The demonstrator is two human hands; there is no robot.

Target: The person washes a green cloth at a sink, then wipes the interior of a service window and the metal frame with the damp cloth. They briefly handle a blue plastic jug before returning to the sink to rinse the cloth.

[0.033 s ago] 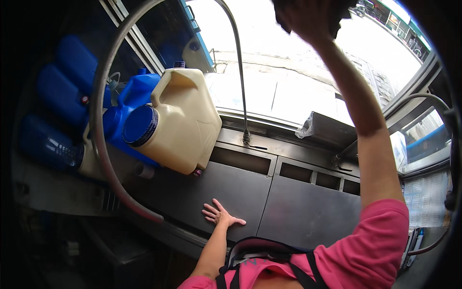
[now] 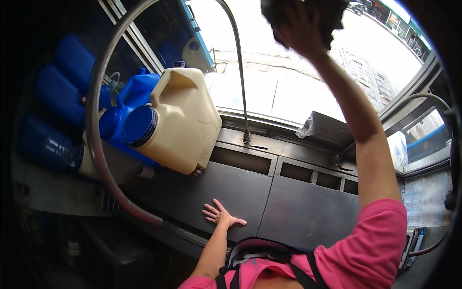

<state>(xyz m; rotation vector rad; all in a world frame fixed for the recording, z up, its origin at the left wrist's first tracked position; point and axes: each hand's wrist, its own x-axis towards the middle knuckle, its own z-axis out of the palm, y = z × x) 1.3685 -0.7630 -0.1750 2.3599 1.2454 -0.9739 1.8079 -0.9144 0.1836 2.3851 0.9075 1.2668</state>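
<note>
My left hand (image 2: 222, 215) lies on the dark metal counter (image 2: 231, 190) with its fingers spread; nothing is in it. High up at the window opening, my right hand (image 2: 303, 33) is on a crumpled dark cloth (image 2: 276, 21), its arm stretched far out. The fingers press over the cloth and show dark against the bright light. Whether the cloth touches a glass pane, I cannot tell. Part of the cloth runs out of the picture at the top.
A large cream jerrycan (image 2: 192, 120) with a blue lid stands left on the counter, beside blue jerrycans (image 2: 137, 91). A grey hose (image 2: 96, 125) arches in front of them. A thinner tube rises from a tap (image 2: 247, 137). A metal box (image 2: 329, 127) sits at the sill.
My right hand and the dark cloth have shifted left and slightly down. My left hand stays in place.
</note>
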